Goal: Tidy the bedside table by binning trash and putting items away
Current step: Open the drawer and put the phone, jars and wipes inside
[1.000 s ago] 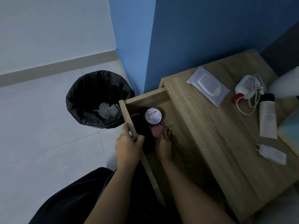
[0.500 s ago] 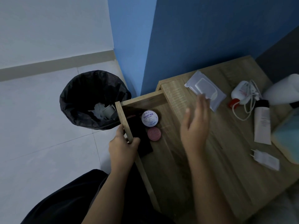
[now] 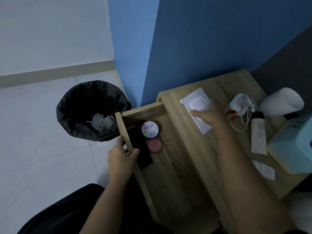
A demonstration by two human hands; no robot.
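My left hand (image 3: 122, 157) grips the front panel of the pulled-out wooden drawer (image 3: 125, 132). Inside the drawer lie a white cream jar (image 3: 150, 130), a small pink round tin (image 3: 154, 145) and a dark flat item (image 3: 141, 146). My right hand (image 3: 208, 114) rests on the white wet-wipes pack (image 3: 195, 103) on the bedside table top (image 3: 217, 149), fingers spread over it; a firm hold does not show. A bin with a black liner (image 3: 92, 110) stands left of the drawer with crumpled paper and a cup inside.
On the table top lie a white charger with a tangled cable (image 3: 240, 105), a white tube with a black cap (image 3: 258, 134), a white plug adapter (image 3: 264, 169), a white lamp (image 3: 281, 101) and a light-blue box (image 3: 293, 146). A blue wall stands behind.
My right hand left the drawer, rose over the table top and came down on the wet-wipes pack. My left hand stayed on the drawer front.
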